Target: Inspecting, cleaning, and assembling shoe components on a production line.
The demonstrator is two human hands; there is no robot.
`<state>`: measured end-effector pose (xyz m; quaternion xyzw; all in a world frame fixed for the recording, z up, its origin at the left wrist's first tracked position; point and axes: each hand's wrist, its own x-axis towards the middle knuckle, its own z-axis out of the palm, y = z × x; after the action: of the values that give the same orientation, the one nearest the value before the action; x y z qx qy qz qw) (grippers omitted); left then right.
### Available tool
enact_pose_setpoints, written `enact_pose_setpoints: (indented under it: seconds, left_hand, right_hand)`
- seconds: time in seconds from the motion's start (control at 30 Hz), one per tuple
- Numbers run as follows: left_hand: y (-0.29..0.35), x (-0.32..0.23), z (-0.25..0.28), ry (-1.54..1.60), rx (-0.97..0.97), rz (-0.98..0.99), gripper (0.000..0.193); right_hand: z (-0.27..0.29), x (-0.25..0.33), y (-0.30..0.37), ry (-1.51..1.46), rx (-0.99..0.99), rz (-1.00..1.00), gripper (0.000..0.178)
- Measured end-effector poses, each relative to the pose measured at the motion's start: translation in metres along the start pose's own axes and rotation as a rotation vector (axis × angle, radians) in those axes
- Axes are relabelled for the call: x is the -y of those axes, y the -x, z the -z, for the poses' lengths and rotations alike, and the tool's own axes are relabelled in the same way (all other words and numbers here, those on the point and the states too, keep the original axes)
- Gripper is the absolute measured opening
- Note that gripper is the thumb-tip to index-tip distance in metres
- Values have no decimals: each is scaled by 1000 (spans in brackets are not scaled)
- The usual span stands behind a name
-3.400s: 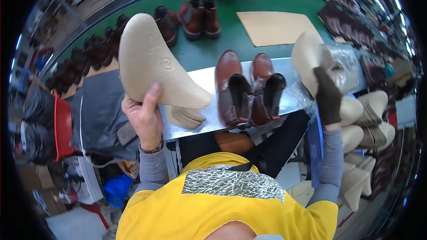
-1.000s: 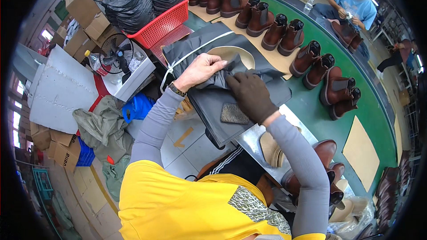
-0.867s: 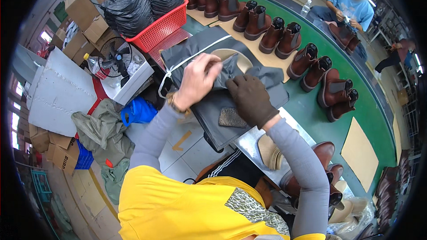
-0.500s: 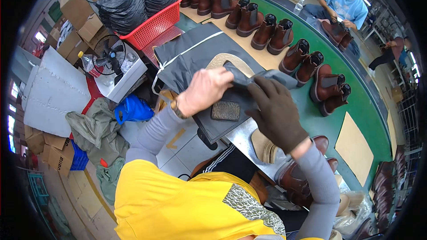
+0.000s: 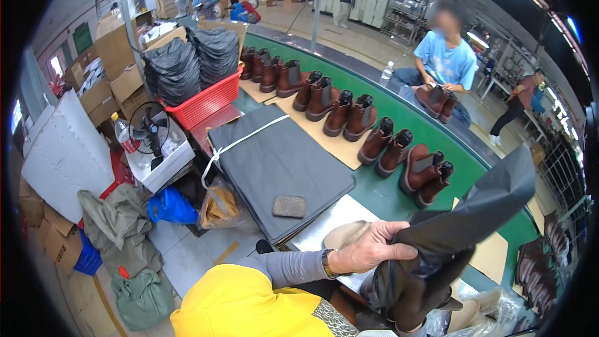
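Observation:
My bare left hand [image 5: 373, 251], with a watch at the wrist, pinches the edge of a thin black sheet [image 5: 493, 190]. The sheet is held up at the right and stretches in a loose fold toward the upper right. Its lower part hangs over my right side, and my gloved right hand is mostly hidden by dark folds there; I cannot make out its fingers. Left of my hands lies a flat stack of black sheets [image 5: 281, 162], tied across one end with a white string [image 5: 253, 132]. A dark rectangular block [image 5: 289, 206] rests on its near part. Beige insoles [image 5: 342, 233] lie beside my left hand.
Brown ankle boots [image 5: 337, 112] stand in a row on the green bench [image 5: 306, 56]. A red basket [image 5: 206, 105] of black bundles sits at the back left, near a fan [image 5: 150, 128]. Across the bench a person in blue [image 5: 447, 62] handles boots.
Both hands have moved from over the black stack to the right, carrying a black sheet up off it. The beige insole on the stack is gone from there. My view has tilted up.

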<state>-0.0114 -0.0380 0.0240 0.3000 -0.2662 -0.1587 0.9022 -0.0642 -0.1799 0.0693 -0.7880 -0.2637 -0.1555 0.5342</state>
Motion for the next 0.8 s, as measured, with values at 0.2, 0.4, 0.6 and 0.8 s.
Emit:
enact_pose_setpoints:
  seconds: [0.2,0.4,0.6,0.8]
  left_hand:
    - [-12,44,-11,548,260,421,46]
    - [-42,6,-38,-1200,102,-810,51]
    - [-51,-12,-52,-1110,387,-624,47]
    - [-52,-10,-57,-848,444,-598,65]
  right_hand:
    - [40,-16,61,-618,-315,-174,73]
    - [47,-14,61,-301,-448,-441,83]
    - [28,-3,44,-369,-390,-401,54]
    - [18,-1,27,-339,-651,-74,62]
